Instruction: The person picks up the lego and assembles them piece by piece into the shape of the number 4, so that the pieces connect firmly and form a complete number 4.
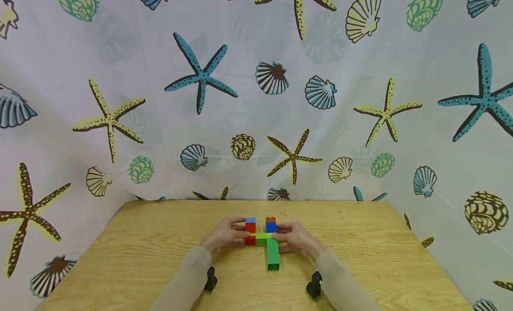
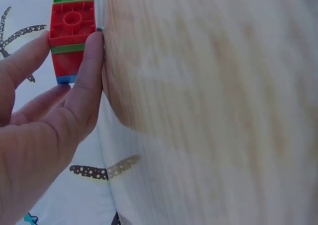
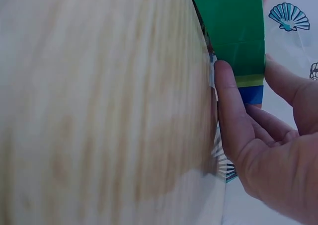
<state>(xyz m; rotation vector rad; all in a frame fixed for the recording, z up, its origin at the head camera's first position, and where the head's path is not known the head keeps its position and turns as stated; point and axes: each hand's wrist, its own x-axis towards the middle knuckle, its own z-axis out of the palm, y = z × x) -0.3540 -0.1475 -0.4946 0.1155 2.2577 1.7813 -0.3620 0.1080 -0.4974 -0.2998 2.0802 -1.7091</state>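
Several toy building bricks are joined into one structure. My left hand (image 1: 224,234) pinches its left end between thumb and fingers, at the red bricks (image 1: 250,227) topped by a light blue brick (image 1: 250,220). A lime green strip (image 1: 261,235) spans across to the right end. There a dark blue brick (image 1: 270,227) stands under an orange-brown brick (image 1: 270,219). My right hand (image 1: 297,238) holds that end, thumb and fingers on either side of the long green part (image 1: 273,256), which juts toward me. In the left wrist view, the red brick's hollow underside (image 2: 72,19) faces the camera.
The structure is over the middle of a wooden table (image 1: 168,226). A white cloth (image 1: 224,124) printed with starfish and shells hangs behind the table and along both sides. A small black device shows at each wrist, the left one (image 1: 210,279) and the right one (image 1: 314,285).
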